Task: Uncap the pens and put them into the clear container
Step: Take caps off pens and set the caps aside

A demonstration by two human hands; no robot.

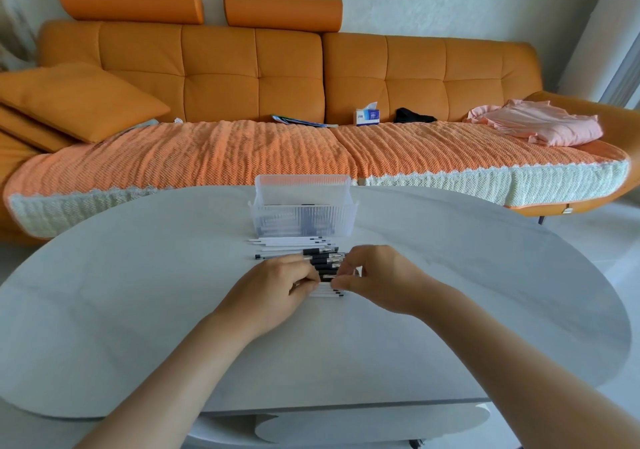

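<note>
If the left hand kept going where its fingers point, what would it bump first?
Likely the right hand: the left hand points right across the pens, and the other's fingertips sit just opposite, though depth is unclear.

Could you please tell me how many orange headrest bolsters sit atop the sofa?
2. The left bolster sits above the left end of the sofa back; the right bolster sits beside it, near the middle. None appears hidden.
</note>
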